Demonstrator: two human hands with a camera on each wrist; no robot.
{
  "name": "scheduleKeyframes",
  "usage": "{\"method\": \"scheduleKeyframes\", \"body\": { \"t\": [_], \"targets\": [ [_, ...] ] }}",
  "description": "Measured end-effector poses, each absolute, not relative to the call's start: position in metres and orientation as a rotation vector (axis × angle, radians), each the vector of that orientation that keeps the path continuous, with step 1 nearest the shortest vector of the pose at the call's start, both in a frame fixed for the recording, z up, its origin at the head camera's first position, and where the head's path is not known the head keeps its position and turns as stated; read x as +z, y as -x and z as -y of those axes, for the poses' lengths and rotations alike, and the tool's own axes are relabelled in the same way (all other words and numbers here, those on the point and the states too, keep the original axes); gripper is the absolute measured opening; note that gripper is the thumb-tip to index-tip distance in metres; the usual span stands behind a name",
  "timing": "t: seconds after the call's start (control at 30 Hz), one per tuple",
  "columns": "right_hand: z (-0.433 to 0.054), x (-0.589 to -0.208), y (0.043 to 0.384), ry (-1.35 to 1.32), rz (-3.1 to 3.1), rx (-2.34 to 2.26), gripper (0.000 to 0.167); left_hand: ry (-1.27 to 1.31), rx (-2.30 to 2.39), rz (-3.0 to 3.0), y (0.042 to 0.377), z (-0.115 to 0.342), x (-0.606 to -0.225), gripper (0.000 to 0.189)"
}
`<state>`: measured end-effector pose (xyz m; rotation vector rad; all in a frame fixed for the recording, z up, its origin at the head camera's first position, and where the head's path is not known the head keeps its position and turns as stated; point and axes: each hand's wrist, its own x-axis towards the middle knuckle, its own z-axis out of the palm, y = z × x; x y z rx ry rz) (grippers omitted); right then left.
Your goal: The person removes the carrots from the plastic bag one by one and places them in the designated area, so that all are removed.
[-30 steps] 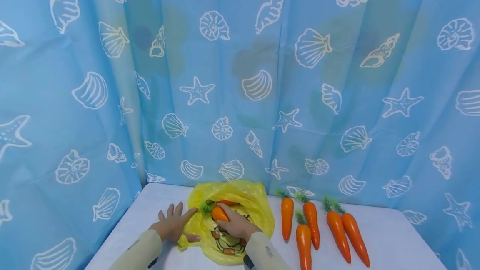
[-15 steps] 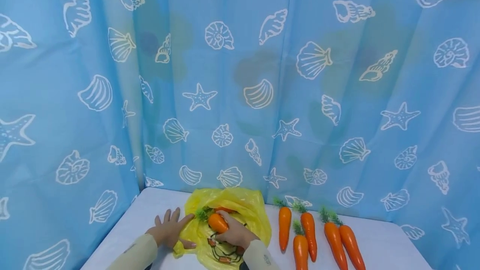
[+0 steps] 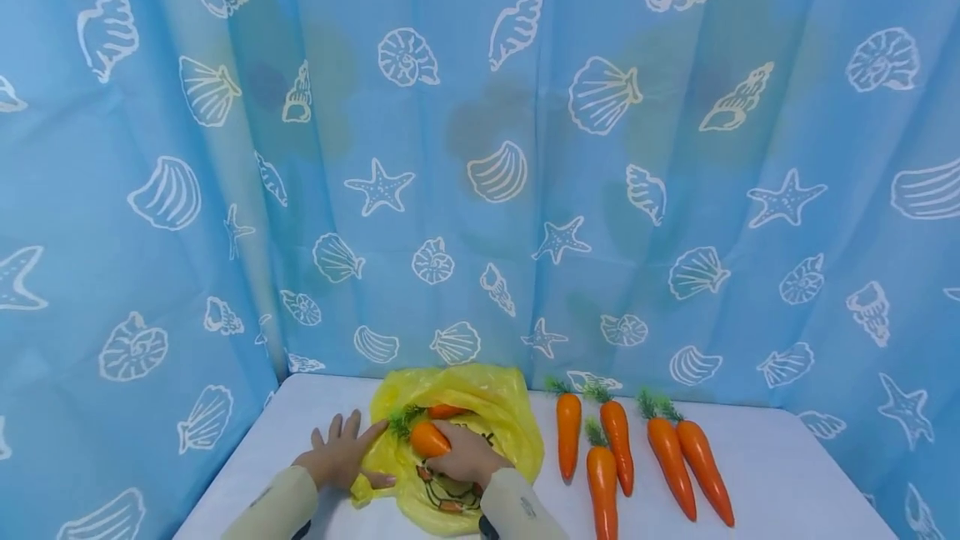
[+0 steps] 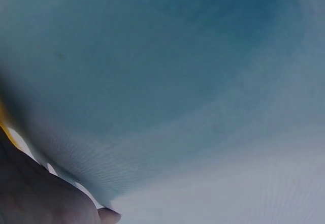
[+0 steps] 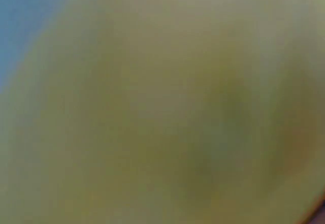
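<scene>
In the head view a yellow plastic bag (image 3: 525, 432) with a printed pattern lies with its mouth spread on the white table. My right hand (image 3: 471, 457) reaches in at the mouth and grips an orange carrot (image 3: 427, 440) with green leafy tops pointing left. Behind it another carrot (image 3: 446, 412) lies partly covered by the bag. My left hand (image 3: 343, 455) rests at the bag's left edge, fingers spread, index finger and thumb touching the yellow plastic. Only part of the left hand (image 4: 45, 198) shows in the left wrist view. Blurred yellow plastic (image 5: 127, 132) fills the right wrist view.
Right of the bag, several carrots lie on the table (image 3: 780, 473): one at the left (image 3: 568, 436), a near one (image 3: 602, 482) and a pair farther right (image 3: 705, 469) among them. A blue shell-print curtain (image 3: 480, 148) hangs behind and to the left.
The right hand keeps its grip on the carrot, which has shifted slightly left and toward me within the bag. The left hand stays at the bag's edge. The head view has tilted a little.
</scene>
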<state>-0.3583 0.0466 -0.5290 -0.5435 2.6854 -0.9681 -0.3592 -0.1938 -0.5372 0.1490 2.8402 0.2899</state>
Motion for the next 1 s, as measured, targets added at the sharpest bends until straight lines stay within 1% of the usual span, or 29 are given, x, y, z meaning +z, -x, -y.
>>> {"method": "scheduleKeyframes", "body": {
  "t": [0.2, 0.27, 0.4, 0.47, 0.53, 0.7, 0.77, 1.0],
  "targets": [
    [-0.043, -0.522, 0.357, 0.617, -2.789, -0.743, 0.043, -0.160, 0.300, -2.849, 0.360, 0.195, -0.535, 0.109],
    [-0.043, -0.519, 0.356, 0.608, -2.810, -0.667, 0.052, -0.170, 0.294, -2.854, 0.359, 0.195, -0.535, 0.108],
    [-0.043, -0.510, 0.353, 0.606, -2.814, -0.558, 0.083, -0.181, 0.277, -2.856, 0.358, 0.196, -0.534, 0.107],
    [-0.043, -0.505, 0.351, 0.614, -2.794, -0.548, 0.093, -0.179, 0.278, -2.855, 0.358, 0.196, -0.533, 0.107],
    [-0.042, -0.500, 0.348, 0.635, -2.747, -0.596, 0.091, -0.169, 0.285, -2.849, 0.359, 0.196, -0.534, 0.107],
    [-0.043, -0.492, 0.340, 0.673, -2.595, -0.835, 0.076, -0.145, 0.297, -2.829, 0.360, 0.197, -0.535, 0.110],
    [-0.045, -0.491, 0.337, 0.693, -2.562, -0.919, 0.073, -0.147, 0.297, -2.821, 0.360, 0.197, -0.536, 0.111],
    [-0.055, -0.487, 0.340, 0.754, -2.501, -1.111, 0.071, -0.165, 0.305, -2.826, 0.361, 0.196, -0.533, 0.109]
  ]
}}
